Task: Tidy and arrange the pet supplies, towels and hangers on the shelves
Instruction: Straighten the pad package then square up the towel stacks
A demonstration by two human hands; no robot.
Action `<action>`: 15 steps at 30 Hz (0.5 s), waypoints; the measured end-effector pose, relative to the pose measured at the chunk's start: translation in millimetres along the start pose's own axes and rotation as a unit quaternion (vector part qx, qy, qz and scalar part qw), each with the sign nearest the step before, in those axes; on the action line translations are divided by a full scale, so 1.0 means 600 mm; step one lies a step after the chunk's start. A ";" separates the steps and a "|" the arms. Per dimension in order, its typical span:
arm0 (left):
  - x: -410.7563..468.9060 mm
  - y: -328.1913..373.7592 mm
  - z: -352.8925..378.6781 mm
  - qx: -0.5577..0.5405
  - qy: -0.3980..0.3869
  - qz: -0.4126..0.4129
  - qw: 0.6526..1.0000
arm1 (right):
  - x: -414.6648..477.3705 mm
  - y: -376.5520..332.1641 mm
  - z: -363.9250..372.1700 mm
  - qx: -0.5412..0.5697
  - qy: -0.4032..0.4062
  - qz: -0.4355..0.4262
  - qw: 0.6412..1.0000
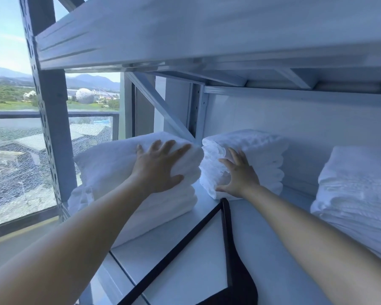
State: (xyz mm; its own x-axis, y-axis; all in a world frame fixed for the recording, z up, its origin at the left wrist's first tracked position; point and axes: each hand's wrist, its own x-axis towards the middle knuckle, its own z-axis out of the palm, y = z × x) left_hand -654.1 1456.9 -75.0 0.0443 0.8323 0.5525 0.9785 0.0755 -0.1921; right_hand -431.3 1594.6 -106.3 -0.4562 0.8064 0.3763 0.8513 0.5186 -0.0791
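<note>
Item: three stacks of folded white towels on one white metal shelf (262, 249).

- The left stack (106, 172) sits at the shelf's window end. It is thick and smooth, with rounded folds facing forward.
- The middle stack (260, 150) stands just beside it and further back. Its pile is fluffier and its front edges are ruffled. Whether these two stacks touch cannot be told.
- The right stack (356, 190) lies well apart at the far end.
- A dark hanger (240, 287) lies flat on the board in front of the stacks, its tip near the middle stack.

Hands: both arms are bare and reach forward.

- The left hand (157, 170) lies flat on the left stack's upper front corner. Its fingers are spread over the top and its thumb rests on the front face.
- The right hand (240, 175) presses against the front of the middle stack. Its fingers are spread and its thumb is low, near the board.

Neither hand pinches or holds anything.
</note>
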 end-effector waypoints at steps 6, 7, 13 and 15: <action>-0.005 0.002 0.000 0.011 0.005 0.008 1.000 | -0.011 -0.028 0.009 -0.008 -0.008 0.025 1.000; -0.005 0.002 0.000 0.011 0.005 0.008 1.000 | -0.013 -0.030 0.010 -0.018 -0.010 0.027 0.999; -0.005 0.004 0.001 0.007 0.004 0.004 1.000 | -0.013 -0.026 0.024 -0.021 0.020 0.018 0.999; -0.006 0.003 0.002 0.007 0.006 0.005 1.000 | -0.012 -0.023 0.025 -0.014 0.036 0.013 0.999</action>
State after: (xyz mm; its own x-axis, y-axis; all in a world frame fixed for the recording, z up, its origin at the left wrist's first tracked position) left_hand -652.7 1454.7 -78.0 0.0554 0.8268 0.5598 0.9752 0.0754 -0.2079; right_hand -444.0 1586.0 -121.9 -0.4149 0.7967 0.4394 0.8699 0.4889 -0.0649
